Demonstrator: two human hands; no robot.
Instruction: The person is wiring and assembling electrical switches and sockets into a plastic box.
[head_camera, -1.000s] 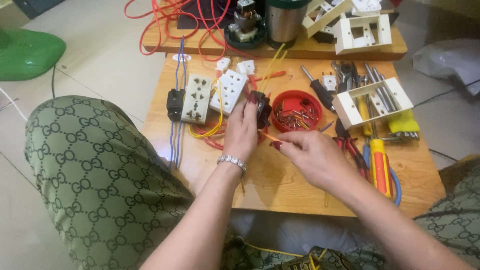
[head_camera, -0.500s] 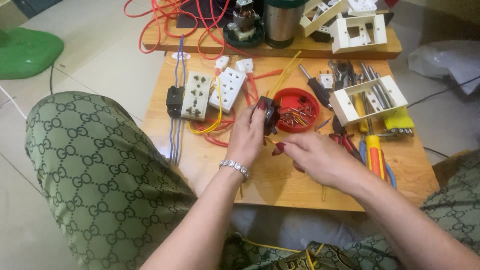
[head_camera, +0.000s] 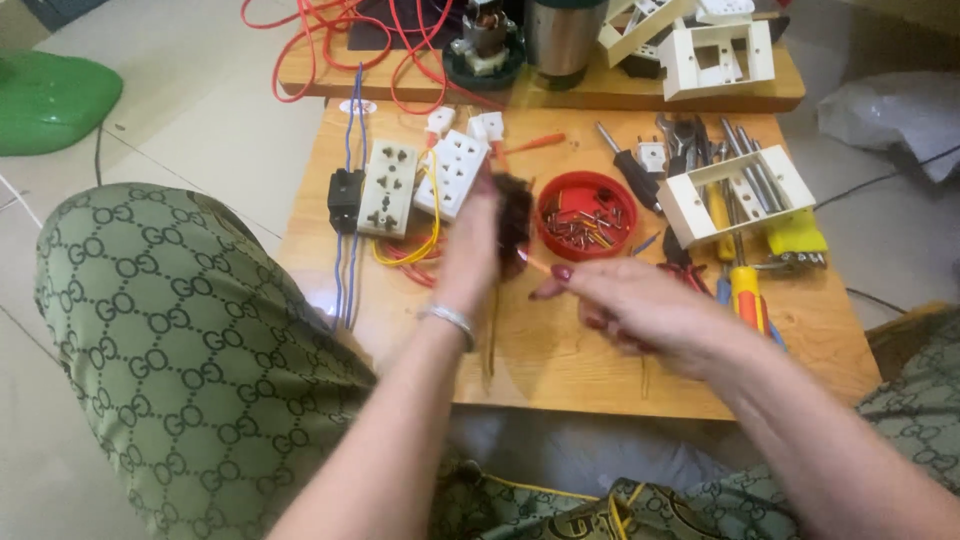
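The left hand (head_camera: 470, 245) is closing its fingers around a dark socket part (head_camera: 514, 222), holding it just above the bench (head_camera: 560, 350), left of the red dish of screws (head_camera: 585, 215). The right hand (head_camera: 640, 310) is pinching a thin orange wire (head_camera: 538, 265) toward it. Steadying the part and feeding the wire straight would serve best. White socket plates (head_camera: 420, 185) are lying farther left.

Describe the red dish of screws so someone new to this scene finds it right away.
On the low wooden table, look just right of the left hand. The red dish is round, shallow and filled with small metal screws, the only round red container among the white sockets and tools.
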